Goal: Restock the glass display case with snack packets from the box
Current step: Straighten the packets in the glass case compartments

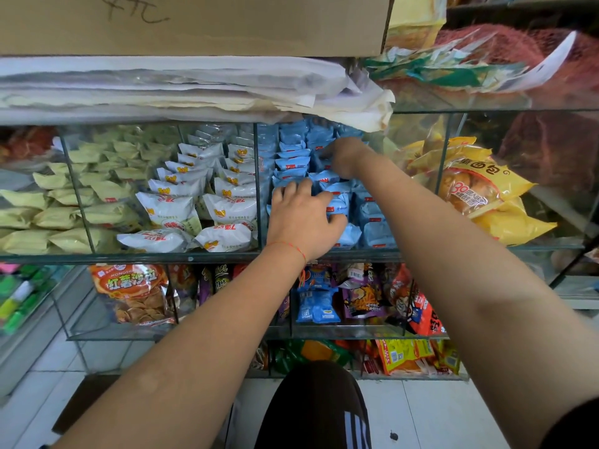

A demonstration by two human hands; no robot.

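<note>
Hands worked inside one compartment of the glass display case (227, 257), the one filled with blue snack packets (293, 163). The left hand (303, 218) lay low at the front of that compartment, fingers spread and bent over the nearest blue packets, pressing on them; whether it actually gripped one could not be told. The right hand (345, 157) reached deeper and higher, just beyond the left, its fingertips buried among the packets at the back (its grip was hidden by its own knuckles).

Room was tight. A glass divider (257, 189) stood close on the outer side of the left hand, with white packets (230, 209) stacked beyond it. Above the right hand, the shelf edge and a fold of pale paper (356, 108) hung low over the opening. Past the right forearm, another glass divider (442, 157) fenced off yellow bread bags (492, 202). Below the left wrist ran the front lip of the shelf.

The blue packets sat in rows receding away from the hands, each lying with its long axis across the compartment, side to side, printed faces tilted up toward the camera. A cardboard box (194, 24) rested on top of the case, well above both hands.
</note>
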